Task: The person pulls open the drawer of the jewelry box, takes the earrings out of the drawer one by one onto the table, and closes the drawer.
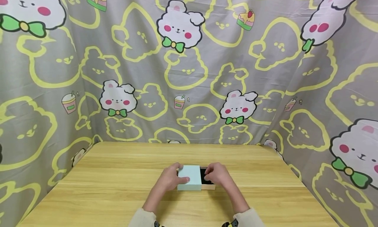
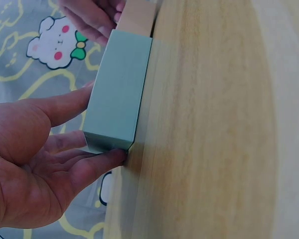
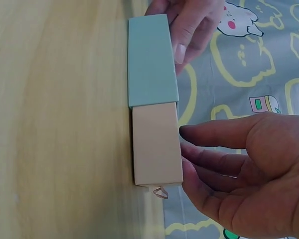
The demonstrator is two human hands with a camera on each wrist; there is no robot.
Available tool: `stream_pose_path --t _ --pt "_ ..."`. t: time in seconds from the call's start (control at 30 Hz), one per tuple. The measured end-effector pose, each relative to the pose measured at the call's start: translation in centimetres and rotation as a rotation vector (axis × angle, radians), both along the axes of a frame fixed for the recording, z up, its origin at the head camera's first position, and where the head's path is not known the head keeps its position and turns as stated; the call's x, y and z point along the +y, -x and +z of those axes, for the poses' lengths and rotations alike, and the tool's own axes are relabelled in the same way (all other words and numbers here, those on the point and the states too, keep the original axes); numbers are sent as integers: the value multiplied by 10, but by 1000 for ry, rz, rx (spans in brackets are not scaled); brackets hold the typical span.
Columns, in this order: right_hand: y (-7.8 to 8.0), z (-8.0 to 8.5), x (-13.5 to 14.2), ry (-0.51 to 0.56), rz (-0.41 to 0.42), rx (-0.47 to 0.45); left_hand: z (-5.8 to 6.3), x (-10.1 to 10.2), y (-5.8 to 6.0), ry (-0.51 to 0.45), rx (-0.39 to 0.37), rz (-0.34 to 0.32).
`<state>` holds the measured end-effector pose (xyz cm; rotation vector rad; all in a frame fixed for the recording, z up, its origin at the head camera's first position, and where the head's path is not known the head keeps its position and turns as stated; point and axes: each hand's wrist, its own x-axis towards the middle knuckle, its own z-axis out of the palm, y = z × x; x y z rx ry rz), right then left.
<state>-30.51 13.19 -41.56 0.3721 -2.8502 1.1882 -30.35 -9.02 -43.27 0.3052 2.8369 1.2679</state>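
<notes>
A small drawer box lies on the table, its pale green sleeve (image 1: 189, 176) to the left. From the sleeve's right end the beige-pink drawer (image 3: 158, 144) sticks out, black inside, with a small ribbon loop (image 3: 161, 192) at its end. My left hand (image 1: 170, 178) grips the sleeve, thumb on its top and fingers round the left end. Bent over the open part of the drawer, my right hand (image 1: 218, 173) has its fingertips down at the black inside. The drawer's wall hides those fingertips in the right wrist view, so I cannot tell whether they hold anything.
The wood-grain table (image 1: 118, 174) carries the box near its middle. A grey curtain (image 1: 189, 89) with rabbit and yellow outline prints hangs behind the table and along both sides. Light sleeves cover both forearms near the table's front.
</notes>
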Motion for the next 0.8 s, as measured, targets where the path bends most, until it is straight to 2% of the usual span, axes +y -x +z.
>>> stream_pose_path --t 0.2,0.43,0.63,0.8 --pt "0 -2 -2 -50 -32 28 -2 1 1 1 -2 3" --pt "-2 -5 -5 -55 -24 56 0 1 0 5 -2 11" --pt "-3 -7 -7 -86 -33 115 0 1 0 11 1 12" --pt "-4 -7 -9 -77 -41 114 -1 1 0 10 2 6"
